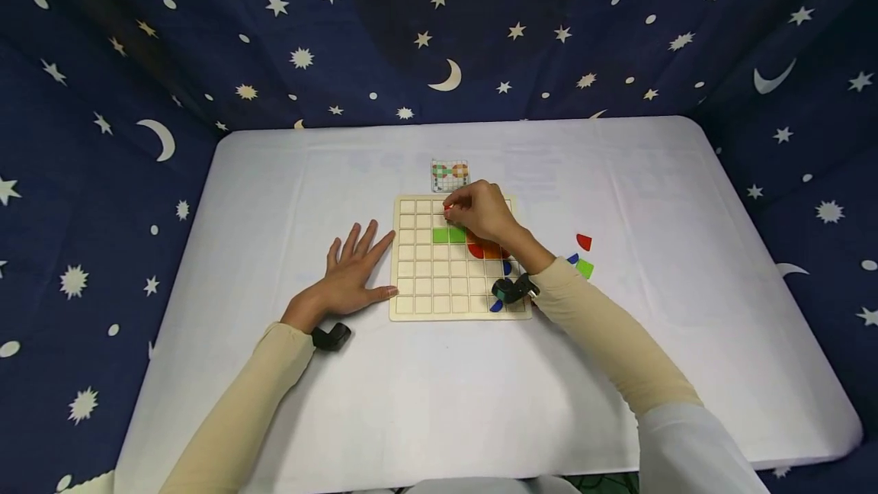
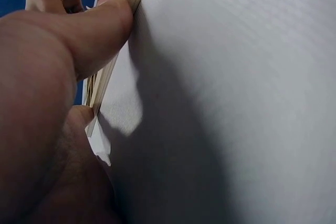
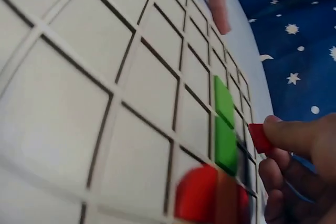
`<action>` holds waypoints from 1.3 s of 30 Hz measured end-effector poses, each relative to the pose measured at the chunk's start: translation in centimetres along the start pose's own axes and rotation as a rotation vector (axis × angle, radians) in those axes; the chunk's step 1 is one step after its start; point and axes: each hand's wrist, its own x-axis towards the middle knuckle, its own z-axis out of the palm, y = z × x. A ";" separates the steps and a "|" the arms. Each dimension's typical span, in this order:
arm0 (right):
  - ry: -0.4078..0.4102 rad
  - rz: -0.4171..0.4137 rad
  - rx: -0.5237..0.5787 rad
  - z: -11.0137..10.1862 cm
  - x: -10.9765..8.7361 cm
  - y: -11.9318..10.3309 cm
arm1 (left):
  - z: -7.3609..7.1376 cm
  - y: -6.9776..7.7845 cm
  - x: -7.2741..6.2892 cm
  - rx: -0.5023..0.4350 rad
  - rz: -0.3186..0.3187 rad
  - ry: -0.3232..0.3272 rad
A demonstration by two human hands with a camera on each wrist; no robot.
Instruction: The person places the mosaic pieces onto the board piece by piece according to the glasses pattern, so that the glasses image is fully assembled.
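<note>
A pale wooden grid board (image 1: 432, 287) lies on the table. My right hand (image 1: 485, 212) pinches a small red piece (image 3: 259, 138) between thumb and finger, over the board's upper rows. Two green squares (image 1: 449, 235) sit side by side in the grid, just below that hand. Right of them are red (image 1: 475, 251) and orange (image 1: 491, 251) pieces, partly covered by the right hand and wrist. My left hand (image 1: 351, 277) rests spread on the table, its thumb and index fingertip at the board's left edge.
A small pattern card (image 1: 450, 175) lies behind the board. Blue pieces (image 1: 496, 306) are on the board's right side. Loose on the table to the right lie a red piece (image 1: 584, 242), a green piece (image 1: 584, 268) and a blue piece (image 1: 572, 258). Starry cloth surrounds the white table (image 1: 329, 174).
</note>
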 end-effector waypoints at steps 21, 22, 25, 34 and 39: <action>-0.046 -0.023 -0.193 0.2 -0.9 0.1 | 0.2 -0.1 0.1 0.006 -0.011 -0.001; -0.033 -0.022 -0.192 -0.3 -1.3 0.4 | 0.2 -0.1 0.1 0.005 -0.010 0.000; 0.005 0.000 -0.214 -2.2 -3.1 1.7 | 0.1 0.0 0.0 0.000 -0.008 0.000; 0.049 0.127 -0.390 -9.2 -9.3 6.2 | -0.1 0.0 0.0 -0.007 0.004 0.016; -0.048 0.282 -0.457 -12.4 -12.3 6.8 | 0.1 0.3 -0.1 0.002 -0.001 0.021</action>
